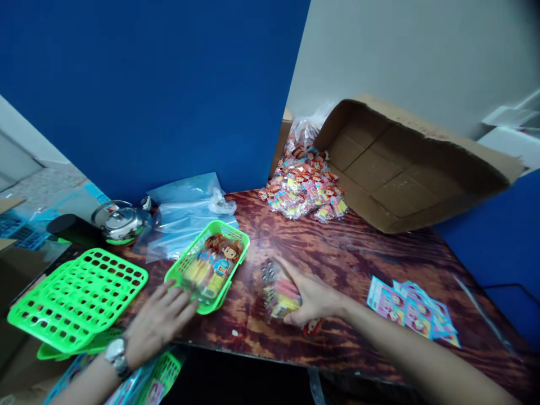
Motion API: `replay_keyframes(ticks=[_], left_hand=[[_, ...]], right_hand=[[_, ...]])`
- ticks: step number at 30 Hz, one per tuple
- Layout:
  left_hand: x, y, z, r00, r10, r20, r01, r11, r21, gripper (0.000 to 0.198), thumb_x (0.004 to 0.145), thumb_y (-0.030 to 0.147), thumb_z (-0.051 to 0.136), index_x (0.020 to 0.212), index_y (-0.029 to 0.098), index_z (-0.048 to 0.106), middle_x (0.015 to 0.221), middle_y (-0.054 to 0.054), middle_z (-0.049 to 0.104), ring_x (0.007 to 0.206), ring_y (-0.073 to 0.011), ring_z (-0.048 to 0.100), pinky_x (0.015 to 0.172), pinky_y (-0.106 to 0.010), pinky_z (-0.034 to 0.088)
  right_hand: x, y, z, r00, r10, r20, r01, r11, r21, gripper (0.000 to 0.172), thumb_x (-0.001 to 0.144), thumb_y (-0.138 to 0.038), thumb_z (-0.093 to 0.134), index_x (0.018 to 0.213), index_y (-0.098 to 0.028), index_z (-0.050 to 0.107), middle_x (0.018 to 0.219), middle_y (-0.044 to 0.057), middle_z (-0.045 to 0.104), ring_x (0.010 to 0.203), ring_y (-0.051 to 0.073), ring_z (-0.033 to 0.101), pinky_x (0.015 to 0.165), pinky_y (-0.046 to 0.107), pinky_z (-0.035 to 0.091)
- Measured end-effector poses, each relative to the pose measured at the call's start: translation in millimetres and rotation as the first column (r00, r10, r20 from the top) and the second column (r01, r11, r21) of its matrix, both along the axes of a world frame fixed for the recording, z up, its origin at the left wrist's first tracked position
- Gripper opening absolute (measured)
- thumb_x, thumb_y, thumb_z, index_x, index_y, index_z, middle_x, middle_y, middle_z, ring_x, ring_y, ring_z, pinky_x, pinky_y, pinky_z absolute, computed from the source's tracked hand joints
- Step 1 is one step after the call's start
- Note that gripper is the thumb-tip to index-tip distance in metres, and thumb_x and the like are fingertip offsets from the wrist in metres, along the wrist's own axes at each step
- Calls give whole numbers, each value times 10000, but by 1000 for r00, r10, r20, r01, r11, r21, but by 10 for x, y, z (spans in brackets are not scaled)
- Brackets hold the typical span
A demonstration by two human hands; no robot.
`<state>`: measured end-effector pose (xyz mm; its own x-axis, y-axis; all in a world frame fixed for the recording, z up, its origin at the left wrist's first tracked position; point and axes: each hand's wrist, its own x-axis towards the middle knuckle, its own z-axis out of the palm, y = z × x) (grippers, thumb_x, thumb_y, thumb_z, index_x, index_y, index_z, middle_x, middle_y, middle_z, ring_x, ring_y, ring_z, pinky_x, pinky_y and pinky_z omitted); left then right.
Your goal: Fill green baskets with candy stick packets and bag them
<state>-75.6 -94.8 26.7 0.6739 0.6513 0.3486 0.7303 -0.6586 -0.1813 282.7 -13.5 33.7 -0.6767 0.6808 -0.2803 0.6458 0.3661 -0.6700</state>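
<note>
My right hand (314, 295) is closed around a bunch of small clear packets (282, 292) with pink and yellow contents, just above the wooden table. My left hand (162, 318), a watch on its wrist, lies palm down with its fingers stretched to the near left rim of a bright green basket (243, 247). Whether those fingers touch the rim is blurred. Inside the basket are similar clear packets (215, 261) with a cartoon figure and yellow contents.
Green perforated trays (80, 298) are stacked at the left, beside a metal kettle (120, 222). Clear plastic bags (185, 208) lie behind the basket. Many packets (301, 185) are heaped by a tipped cardboard box (405, 163). Printed cards (413, 309) lie at right on the table (354, 337).
</note>
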Motion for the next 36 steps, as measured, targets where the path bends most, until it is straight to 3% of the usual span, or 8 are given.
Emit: replay_keyframes(ticks=[5,8,12,17,22,26,32,36], left_hand=[[1204,-37,-41,990,67,122,-69,998,13,277,850,33,375,1032,111,568,677,-37,587,597,-159,555,588,-297,451],[1606,31,37,953,157,259,-123,982,-142,335,876,159,433,1198,92,499,806,-80,641,753,-196,607,703,-350,504],[1245,-13,160,911,-1,412,69,986,-151,244,888,241,478,1105,170,565,987,-73,658,965,-187,586,982,-411,416],[610,-68,-16,974,-61,220,91,988,-128,255,900,196,430,1104,203,582,1064,-71,629,1120,-229,503,1045,-493,330],[1014,27,-209,960,-28,277,22,999,24,261,912,138,363,977,163,615,897,-73,629,887,-194,558,864,-410,483],[1334,41,-275,925,43,379,-84,992,94,248,880,90,399,976,129,624,896,-98,610,902,-219,551,812,-406,519],[1172,-51,-420,871,-37,489,-45,987,156,261,836,36,456,1027,84,628,979,-116,630,1048,-293,518,913,-518,465],[1058,-50,-499,857,-85,509,-7,984,178,274,842,35,442,1039,75,628,996,-114,645,1009,-261,539,911,-493,480]], right_hand=[[79,137,140,924,-174,-342,132,981,-142,1212,609,-395,761,1458,-198,-82,1473,159,242,1295,282,364,1064,427,283],[17,250,269,867,-200,-456,140,977,-161,1227,607,-492,755,1455,-196,-81,1483,161,213,1338,279,295,1089,428,249],[-44,324,456,862,-172,-477,122,984,-133,1206,621,-563,723,1455,-185,-63,1489,157,194,1359,274,250,1108,421,218],[-189,300,596,911,-144,-386,152,988,-9,1214,608,-536,738,1460,-164,-42,1496,162,173,1362,293,231,1110,417,206],[-566,239,692,979,-170,-114,193,953,234,1223,570,-469,758,1465,-209,-34,1360,177,406,1183,349,467,946,447,391],[-840,193,696,925,-333,184,222,865,449,1212,556,-508,741,1467,-251,-14,1234,187,473,1022,384,536,805,488,430],[-1120,22,547,850,-386,358,62,748,660,1088,656,-430,711,1461,-301,-8,1213,174,427,1042,337,470,828,461,382],[-1265,-86,428,830,-360,425,-27,736,677,1023,693,-313,682,1453,-347,-3,1179,165,451,994,309,485,794,430,383]])
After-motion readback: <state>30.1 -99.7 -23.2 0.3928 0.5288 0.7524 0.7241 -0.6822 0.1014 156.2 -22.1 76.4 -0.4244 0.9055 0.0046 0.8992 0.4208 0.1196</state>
